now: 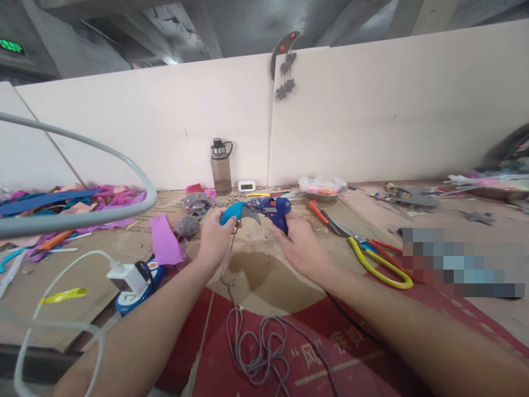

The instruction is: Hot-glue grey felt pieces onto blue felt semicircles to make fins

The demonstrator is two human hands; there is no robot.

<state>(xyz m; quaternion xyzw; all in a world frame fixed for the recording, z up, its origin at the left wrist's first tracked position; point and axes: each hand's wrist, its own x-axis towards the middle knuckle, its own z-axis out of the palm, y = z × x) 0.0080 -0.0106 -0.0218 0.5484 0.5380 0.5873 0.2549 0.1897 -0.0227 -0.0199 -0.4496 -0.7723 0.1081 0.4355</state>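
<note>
My left hand (217,234) pinches a curved crescent piece, blue (232,212) on one part and grey toward its pointed tip. A grey cord (248,336) hangs from below that hand and lies in loose loops on the red and brown cardboard. My right hand (301,242) is wrapped round the handle of a blue glue gun (276,208), whose nozzle points left at the crescent. Whether the nozzle touches the crescent I cannot tell. A ball of grey yarn (188,226) sits just left of my left hand.
Right of my hands lie yellow-handled scissors (380,264) and an orange cutter knife (320,212). A plugged blue power strip (138,292) and pale cables stand at left, near felt scraps (103,207). A bottle (221,171), small clock (247,186) and bowl (322,192) line the back.
</note>
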